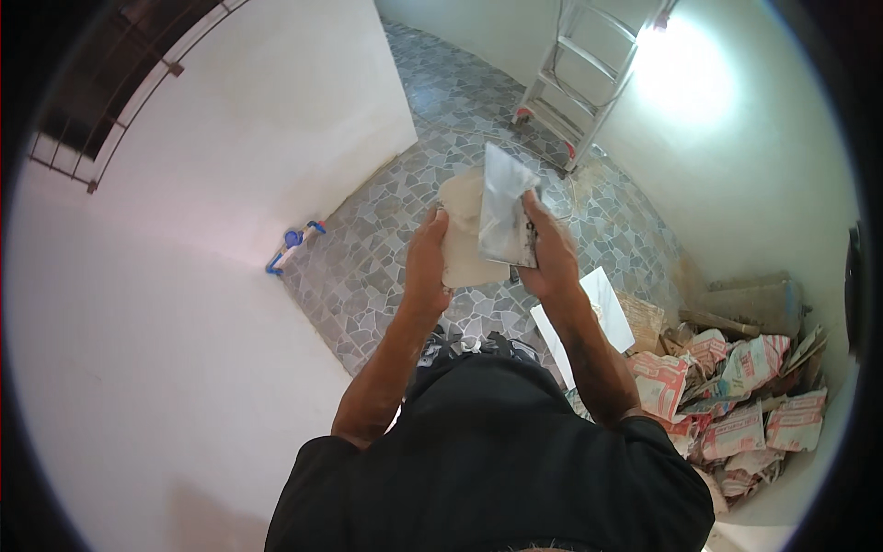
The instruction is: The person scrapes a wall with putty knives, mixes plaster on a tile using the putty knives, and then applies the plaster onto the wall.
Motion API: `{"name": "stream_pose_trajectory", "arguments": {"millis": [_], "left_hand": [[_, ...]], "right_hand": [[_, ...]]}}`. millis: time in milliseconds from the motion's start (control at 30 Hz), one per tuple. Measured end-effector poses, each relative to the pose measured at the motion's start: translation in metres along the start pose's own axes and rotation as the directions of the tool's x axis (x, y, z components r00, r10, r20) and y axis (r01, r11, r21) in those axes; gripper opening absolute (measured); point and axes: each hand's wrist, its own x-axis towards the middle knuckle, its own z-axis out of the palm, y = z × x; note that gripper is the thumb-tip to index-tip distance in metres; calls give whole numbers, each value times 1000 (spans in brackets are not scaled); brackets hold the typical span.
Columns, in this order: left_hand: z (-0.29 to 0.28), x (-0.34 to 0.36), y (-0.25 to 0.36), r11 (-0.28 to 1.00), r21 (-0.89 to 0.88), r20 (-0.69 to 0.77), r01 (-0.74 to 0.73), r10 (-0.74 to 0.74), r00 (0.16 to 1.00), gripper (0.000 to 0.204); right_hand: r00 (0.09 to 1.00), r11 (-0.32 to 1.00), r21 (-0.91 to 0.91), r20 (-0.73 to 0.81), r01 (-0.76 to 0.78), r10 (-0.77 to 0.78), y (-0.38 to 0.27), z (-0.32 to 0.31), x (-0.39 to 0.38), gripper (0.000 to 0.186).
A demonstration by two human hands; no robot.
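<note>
My left hand [426, 260] grips the left edge of a flat board [471, 269] coated in beige, putty-like paste. A thicker mound of the paste [463, 198] sits toward the board's far end. In my right hand [554, 250] is a plastering trowel [504, 204] with a pale, smeared rectangular blade; my fingers close around its handle side. The blade stands tilted over the right part of the board and hides some of it. Whether blade and paste touch, I cannot tell. Both hands are held out before my chest, above the tiled floor.
A metal stepladder [575, 78] stands at the far right beside a bright lamp [685, 74]. Blue-and-white pipe fittings [292, 239] project near the left wall's foot. Crumpled red-and-white sacks [736, 428] pile up at right, near a white sheet [609, 313]. A barred window [120, 83] is upper left.
</note>
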Motion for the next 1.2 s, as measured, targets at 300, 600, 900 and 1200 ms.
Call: {"name": "stream_pose_trajectory", "arguments": {"millis": [300,600,900,1200], "left_hand": [[-25,-16,30,1000,-29,-50,-5,3,999,38],[-48,-18,41,997,-61,-222,39,-51,974,37],[-53,-17,45,995,-78,-161,66,-78,984,40],[-97,-25,67,996,25,-246,-90,93,965,38]], "right_hand": [[982,998,-49,-186,-31,22,29,-40,58,18],[662,264,-631,555,730,-504,0,15,-14,25],[321,-212,-367,920,906,-224,33,-2,5,47],[907,44,-936,326,349,-268,40,-47,4,23]]}}
